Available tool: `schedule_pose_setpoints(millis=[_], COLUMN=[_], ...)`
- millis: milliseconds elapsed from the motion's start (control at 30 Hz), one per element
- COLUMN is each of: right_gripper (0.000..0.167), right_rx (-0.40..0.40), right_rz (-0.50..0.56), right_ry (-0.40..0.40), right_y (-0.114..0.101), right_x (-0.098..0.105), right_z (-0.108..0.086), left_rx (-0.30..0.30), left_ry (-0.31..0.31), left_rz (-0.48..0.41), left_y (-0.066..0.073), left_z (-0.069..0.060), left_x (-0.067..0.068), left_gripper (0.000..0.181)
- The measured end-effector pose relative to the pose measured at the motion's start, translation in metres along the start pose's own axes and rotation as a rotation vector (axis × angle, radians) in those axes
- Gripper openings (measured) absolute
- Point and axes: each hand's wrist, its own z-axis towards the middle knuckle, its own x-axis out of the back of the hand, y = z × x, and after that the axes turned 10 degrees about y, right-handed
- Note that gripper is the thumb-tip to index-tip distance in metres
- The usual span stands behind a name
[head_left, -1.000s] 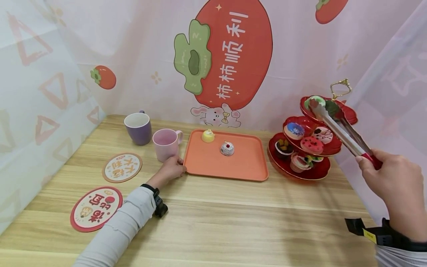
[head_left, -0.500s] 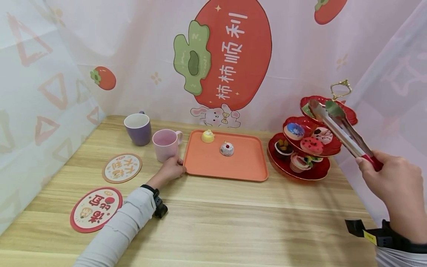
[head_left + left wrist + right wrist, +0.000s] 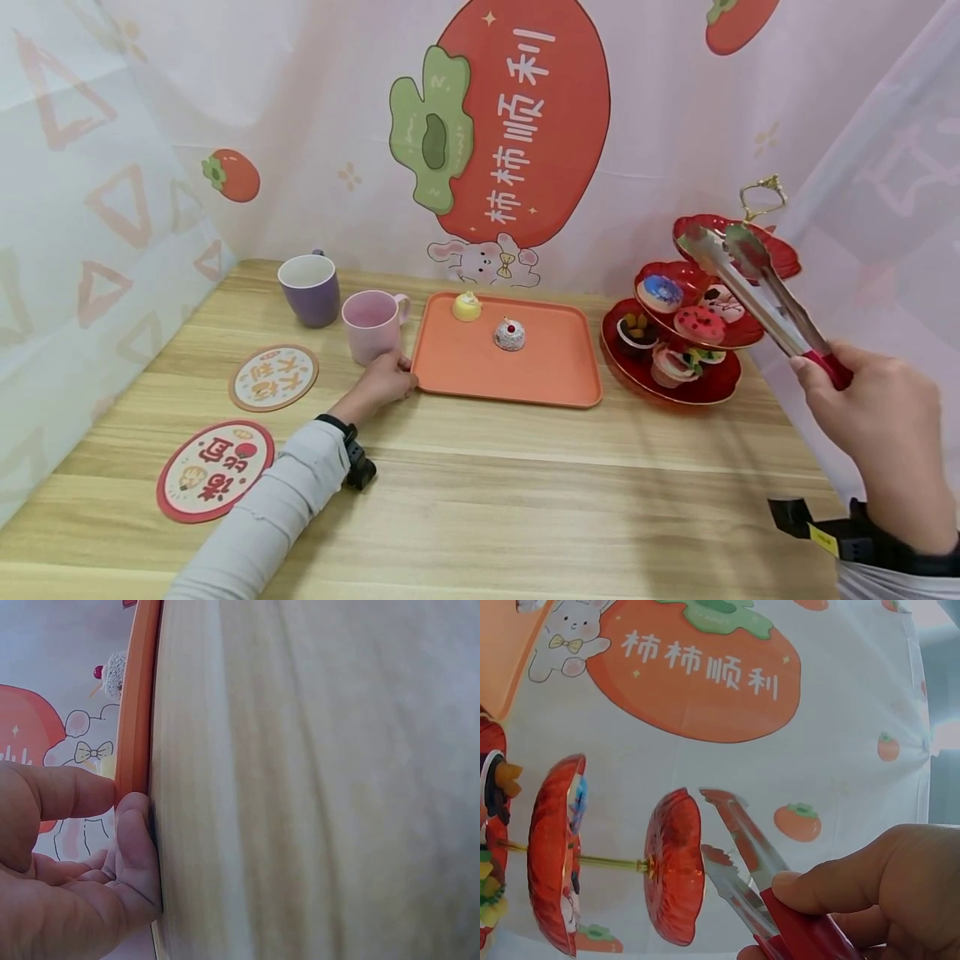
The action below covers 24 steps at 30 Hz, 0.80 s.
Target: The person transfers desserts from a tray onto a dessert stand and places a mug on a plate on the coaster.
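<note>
My right hand (image 3: 885, 417) grips the red handles of metal tongs (image 3: 765, 296). The tongs' tips are apart, over the top tier (image 3: 780, 250) of a red cake stand. In the right wrist view, the tongs (image 3: 742, 832) reach just above that tier, and no cake shows between their tips. My left hand (image 3: 378, 385) pinches the front left corner of an orange tray (image 3: 517, 379). In the left wrist view, the thumb and forefinger of my left hand (image 3: 82, 862) meet at the tray's rim (image 3: 136, 712). On the tray stand a yellow cake (image 3: 467, 307) and a white speckled cake with a cherry (image 3: 510, 335).
The stand's lower tiers hold a blue-topped cake (image 3: 660, 293), a pink doughnut (image 3: 699, 325) and several others. Left of the tray are a pink mug (image 3: 371, 329), a purple mug (image 3: 311, 296) and two round coasters, one orange-rimmed (image 3: 273, 377), one red-rimmed (image 3: 215, 471).
The green item on the top tier, visible a second ago, no longer shows behind the tongs. The right hand and tongs have shifted slightly left. My left hand stays at the tray.
</note>
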Motion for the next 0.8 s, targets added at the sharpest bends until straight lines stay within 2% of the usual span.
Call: schedule_pose_setpoints(millis=[167,400,533,800], right_gripper=[0.036,0.031,0.032,0.035], right_rx=[0.03,0.116,0.144,0.163], right_rz=[0.038,0.112,0.15,0.194], right_ry=[0.04,0.102,0.084,0.018], right_y=[-0.006,-0.019,-0.025,-0.032], right_x=[-0.001,-0.003,-0.008,-0.021], right_z=[-0.004,-0.009,-0.012,-0.019], left_rx=[-0.003,-0.012,-0.02,-0.001], left_ry=[0.0,0.005,0.006,0.002], left_rz=[0.007,-0.001,-0.022,-0.014], left_y=[-0.001,0.001,0.003,0.003], left_z=[0.001,-0.001,-0.002,-0.002], left_x=[0.0,0.001,0.001,0.001], left_gripper=[0.018,0.019,0.019,0.018])
